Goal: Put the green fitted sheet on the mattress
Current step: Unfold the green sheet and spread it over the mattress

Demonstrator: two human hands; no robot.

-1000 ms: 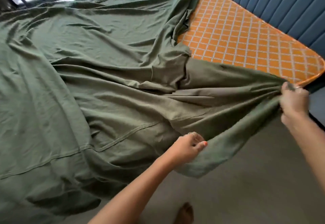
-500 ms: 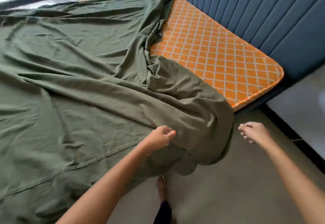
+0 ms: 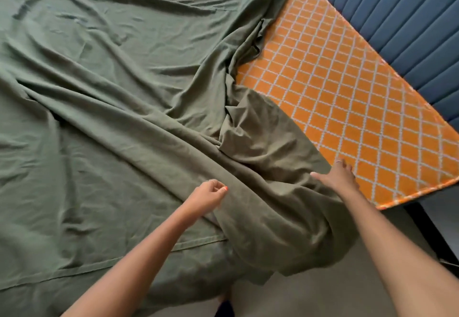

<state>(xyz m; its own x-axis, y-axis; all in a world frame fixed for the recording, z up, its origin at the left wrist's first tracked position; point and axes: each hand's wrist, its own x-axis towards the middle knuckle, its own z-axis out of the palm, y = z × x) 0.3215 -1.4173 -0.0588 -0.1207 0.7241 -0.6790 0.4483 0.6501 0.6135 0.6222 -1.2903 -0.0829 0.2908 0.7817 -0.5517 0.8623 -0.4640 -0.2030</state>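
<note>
Sheet (image 3: 124, 93) covers most of the mattress (image 3: 360, 108), 1 corner bare, untucked; my left hand (image 3: 208, 196) loosely curled, empty, right hand (image 3: 340, 176) flat, grip released.

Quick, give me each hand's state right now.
Left hand: loosely curled, gripping nothing visible.
Right hand: open, fingers spread over the green sheet.
</note>
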